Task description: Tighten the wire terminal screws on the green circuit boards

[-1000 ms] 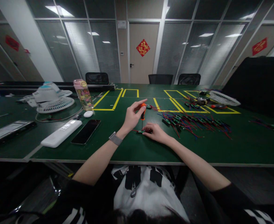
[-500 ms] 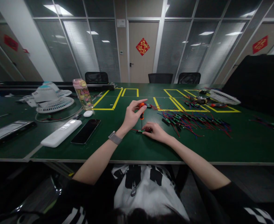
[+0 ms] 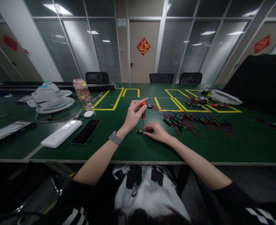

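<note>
My left hand pinches the top of a small orange-handled screwdriver, which stands upright with its tip down on a little green circuit board. My right hand lies on the green table with its fingers pressed on that board, holding it in place. Thin red wires run out from under the board. A grey watch sits on my left wrist.
A spread of similar boards with red and blue wires lies to the right. On the left are a black phone, a white power bank, a white mouse, a drink bottle and small fans. Yellow tape boxes mark the table.
The fingers of my left hand have shifted slightly on the screwdriver's handle. My right hand and the board have stayed in place.
</note>
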A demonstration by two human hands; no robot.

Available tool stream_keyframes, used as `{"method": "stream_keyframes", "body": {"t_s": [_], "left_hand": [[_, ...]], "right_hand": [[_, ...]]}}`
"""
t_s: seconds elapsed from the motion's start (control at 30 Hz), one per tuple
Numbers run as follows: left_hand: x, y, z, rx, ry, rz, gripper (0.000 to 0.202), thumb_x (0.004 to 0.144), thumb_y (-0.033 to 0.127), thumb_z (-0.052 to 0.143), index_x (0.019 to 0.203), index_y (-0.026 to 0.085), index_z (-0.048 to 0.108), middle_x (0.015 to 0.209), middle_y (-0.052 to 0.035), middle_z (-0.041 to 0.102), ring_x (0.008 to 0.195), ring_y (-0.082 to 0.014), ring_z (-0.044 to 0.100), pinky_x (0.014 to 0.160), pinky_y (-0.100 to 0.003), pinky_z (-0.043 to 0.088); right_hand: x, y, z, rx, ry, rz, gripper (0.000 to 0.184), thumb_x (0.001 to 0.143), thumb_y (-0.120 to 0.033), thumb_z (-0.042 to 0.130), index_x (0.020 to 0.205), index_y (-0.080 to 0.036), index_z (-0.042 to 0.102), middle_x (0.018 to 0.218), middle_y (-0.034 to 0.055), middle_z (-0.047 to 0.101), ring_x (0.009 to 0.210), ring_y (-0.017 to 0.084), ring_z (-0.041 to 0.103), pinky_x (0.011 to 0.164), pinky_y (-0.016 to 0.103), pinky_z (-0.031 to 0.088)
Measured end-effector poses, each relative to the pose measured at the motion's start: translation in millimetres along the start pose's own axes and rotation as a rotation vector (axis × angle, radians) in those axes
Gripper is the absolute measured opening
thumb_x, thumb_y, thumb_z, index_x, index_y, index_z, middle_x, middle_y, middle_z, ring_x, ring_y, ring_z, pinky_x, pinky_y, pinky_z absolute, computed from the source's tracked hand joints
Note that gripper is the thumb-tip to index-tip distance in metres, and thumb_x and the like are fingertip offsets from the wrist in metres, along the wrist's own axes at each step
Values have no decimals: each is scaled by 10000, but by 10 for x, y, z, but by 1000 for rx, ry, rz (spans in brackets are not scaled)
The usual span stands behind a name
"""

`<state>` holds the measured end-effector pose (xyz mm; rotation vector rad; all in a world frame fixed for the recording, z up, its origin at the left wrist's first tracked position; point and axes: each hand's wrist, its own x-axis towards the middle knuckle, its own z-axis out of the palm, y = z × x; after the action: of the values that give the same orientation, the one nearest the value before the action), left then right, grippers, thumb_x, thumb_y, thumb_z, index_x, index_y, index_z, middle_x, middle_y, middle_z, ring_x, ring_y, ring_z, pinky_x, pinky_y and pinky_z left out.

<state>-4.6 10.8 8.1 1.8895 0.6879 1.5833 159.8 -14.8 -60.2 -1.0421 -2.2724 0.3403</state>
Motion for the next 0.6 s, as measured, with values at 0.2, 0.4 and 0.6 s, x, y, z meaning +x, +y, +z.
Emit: {"method": "stream_keyframes", "body": {"t_s": [0.2, 0.4, 0.6], "left_hand": [[1, 29, -4, -109, -58, -24, 332, 896, 217, 503, 1215, 205, 598, 1066, -59, 669, 918, -135, 630, 853, -284, 493], [-11, 39, -5, 27, 30, 28, 218, 852, 275, 592, 1038, 215, 688, 1059, -60, 601, 949, -147, 595, 803, -244, 491], [0, 52, -3, -120, -58, -2, 278, 911, 239, 479, 1138, 196, 632, 964, -50, 670, 867, -140, 629, 807, -273, 498]], "right_hand": [[-1, 5, 1, -1, 1, 3, 108, 807, -198, 647, 891, -145, 688, 786, 27, 587, 683, 127, 556, 647, 240, 438], [-4, 13, 6, 4, 1, 8, 109, 804, -198, 651, 895, -149, 688, 780, 25, 585, 676, 129, 557, 646, 245, 436], [-4, 6, 4, 2, 3, 7, 103, 806, -200, 649, 888, -152, 688, 784, 27, 584, 680, 129, 554, 644, 248, 438]]}}
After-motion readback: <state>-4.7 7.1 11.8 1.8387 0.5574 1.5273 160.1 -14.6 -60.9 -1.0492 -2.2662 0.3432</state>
